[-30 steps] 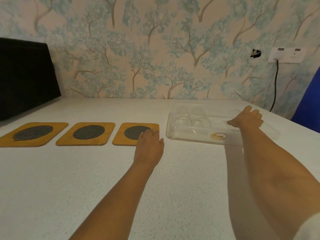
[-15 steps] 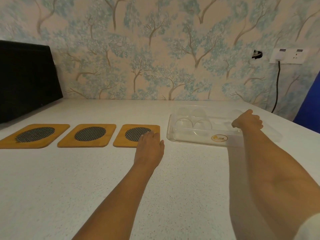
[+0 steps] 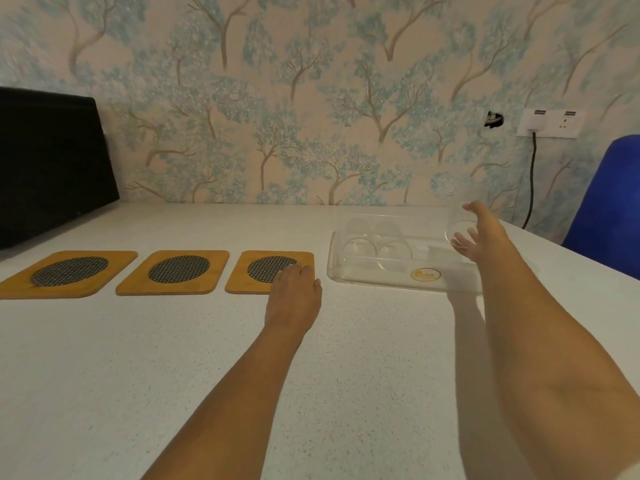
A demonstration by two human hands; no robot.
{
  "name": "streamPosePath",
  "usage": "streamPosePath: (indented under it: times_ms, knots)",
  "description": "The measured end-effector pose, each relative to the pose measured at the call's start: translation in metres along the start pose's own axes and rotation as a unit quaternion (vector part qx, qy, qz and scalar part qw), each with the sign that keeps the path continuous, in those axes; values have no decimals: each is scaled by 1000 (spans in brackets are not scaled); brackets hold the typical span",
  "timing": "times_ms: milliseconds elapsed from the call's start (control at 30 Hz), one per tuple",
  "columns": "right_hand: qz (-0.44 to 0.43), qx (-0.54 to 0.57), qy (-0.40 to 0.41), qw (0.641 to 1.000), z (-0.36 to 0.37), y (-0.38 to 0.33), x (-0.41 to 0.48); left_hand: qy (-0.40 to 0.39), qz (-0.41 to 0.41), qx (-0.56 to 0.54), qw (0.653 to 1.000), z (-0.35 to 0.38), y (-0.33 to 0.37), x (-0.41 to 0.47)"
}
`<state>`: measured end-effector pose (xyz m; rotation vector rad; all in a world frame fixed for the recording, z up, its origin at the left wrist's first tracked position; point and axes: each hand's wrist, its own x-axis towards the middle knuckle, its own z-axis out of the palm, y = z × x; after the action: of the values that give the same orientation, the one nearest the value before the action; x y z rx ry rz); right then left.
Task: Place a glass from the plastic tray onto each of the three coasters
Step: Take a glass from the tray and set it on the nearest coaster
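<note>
Three wooden coasters with dark mesh centres lie in a row on the white counter: left coaster (image 3: 69,271), middle coaster (image 3: 176,270), right coaster (image 3: 259,268). My left hand (image 3: 294,299) rests flat on the near right corner of the right coaster. A clear plastic tray (image 3: 374,278) with a gold sticker stands to the right and holds several clear glasses (image 3: 393,252). My right hand (image 3: 479,233) grips a clear glass (image 3: 457,223), lifted above the tray's right end.
A black appliance (image 3: 52,161) stands at the back left. A wall socket with a black cable (image 3: 549,124) is at the back right. A blue chair back (image 3: 606,202) stands past the counter's right edge.
My right hand closed on a glass at the tray's right end and lifted it out. My left hand stayed on the right coaster.
</note>
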<state>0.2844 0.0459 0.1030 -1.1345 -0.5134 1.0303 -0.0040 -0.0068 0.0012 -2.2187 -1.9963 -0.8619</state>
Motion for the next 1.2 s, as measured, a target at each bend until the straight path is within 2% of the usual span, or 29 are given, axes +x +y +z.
streamPosePath:
  times_ms: [133,400,667,933,1200]
  knots:
    - [50,208,-82,973,7,4,-16,9,6,-6,1000,-2,-3,-5]
    - [50,261,-118,957,39,12,-45,-9,6,-7,1000,-10,-18,-14]
    - [-3,98,-155,983,73,26,-85,11,-2,-10,1000,-25,-42,-30]
    - [-56,41,-182,981,110,50,-118,7,-14,-1,1000,-42,-65,-46]
    - [-47,-53,-214,974,146,58,-144,-11,-10,11,1000,-52,-78,-53]
